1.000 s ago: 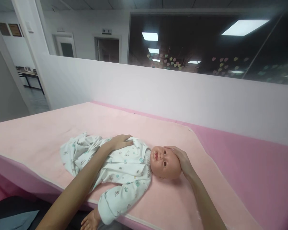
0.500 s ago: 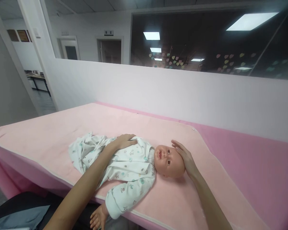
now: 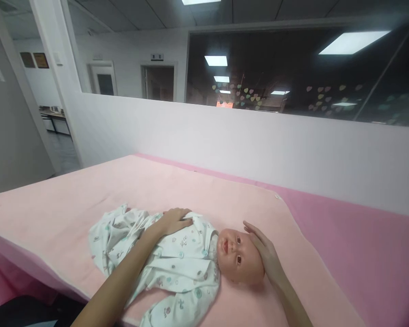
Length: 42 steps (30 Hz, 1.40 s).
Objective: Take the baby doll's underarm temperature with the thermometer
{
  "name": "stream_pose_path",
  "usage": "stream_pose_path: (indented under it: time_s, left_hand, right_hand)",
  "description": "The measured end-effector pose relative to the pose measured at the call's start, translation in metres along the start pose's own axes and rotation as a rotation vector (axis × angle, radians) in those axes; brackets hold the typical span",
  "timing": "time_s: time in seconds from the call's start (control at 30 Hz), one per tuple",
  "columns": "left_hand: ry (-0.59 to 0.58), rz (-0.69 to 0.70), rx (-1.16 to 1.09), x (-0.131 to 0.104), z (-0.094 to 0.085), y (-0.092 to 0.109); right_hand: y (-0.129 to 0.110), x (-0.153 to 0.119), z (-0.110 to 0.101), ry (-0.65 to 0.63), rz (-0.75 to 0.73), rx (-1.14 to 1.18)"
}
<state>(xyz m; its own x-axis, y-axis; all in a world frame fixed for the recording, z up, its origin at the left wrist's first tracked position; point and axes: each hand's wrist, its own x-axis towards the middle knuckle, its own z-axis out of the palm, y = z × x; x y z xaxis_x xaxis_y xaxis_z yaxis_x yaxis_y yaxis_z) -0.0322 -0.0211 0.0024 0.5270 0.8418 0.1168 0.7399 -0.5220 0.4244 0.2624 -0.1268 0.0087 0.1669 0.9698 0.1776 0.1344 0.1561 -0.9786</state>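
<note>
Pale pink mat (image 3: 177,188) over darker pink cloth (image 3: 368,259), baby doll (image 3: 187,254) on top.

A bald doll (image 3: 187,247) lies on its back on a pale pink cloth (image 3: 129,179), face up, head (image 3: 247,263) to the right, brown-eyed and open-mouthed. Its white printed outfit (image 3: 182,274) bunches loosely leftward; the near sleeve (image 3: 191,302) stretches out sideways.

Soft, even indoor light over the doll (image 3: 184,268), faint shadow beside its head (image 3: 243,261), white light panels (image 3: 354,43) glaring in the dark glass (image 3: 252,56) beyond it, lines leaning toward the edges
</note>
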Motion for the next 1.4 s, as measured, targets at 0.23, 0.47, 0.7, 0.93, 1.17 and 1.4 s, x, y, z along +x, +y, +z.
stream_pose_path:
  time_s: [0.23,0.47,0.7,0.93,1.17,1.4]
  left_hand:
    - [0.0,-0.004,0.006,-0.001,-0.001,0.004]
    - [-0.014,0.006,0.038,0.001,0.001,-0.001]
    - [-0.018,0.001,0.056,0.0,0.002,-0.002]
    - [-0.015,0.006,0.033,-0.001,0.002,-0.002]
    - [-0.02,0.016,0.016,0.0,0.004,-0.007]
    - [-0.017,0.008,0.024,0.001,0.006,-0.01]
  right_hand:
    - [0.004,0.001,-0.004,-0.02,0.03,-0.036]
    - [0.009,0.0,-0.007,-0.066,0.04,-0.076]
    - [0.009,-0.002,-0.006,-0.07,0.033,-0.065]
    - [0.013,-0.001,-0.003,-0.073,0.036,-0.024]
    - [0.01,-0.001,-0.003,0.024,-0.015,-0.022]
    - [0.011,-0.003,-0.001,-0.019,0.021,0.014]
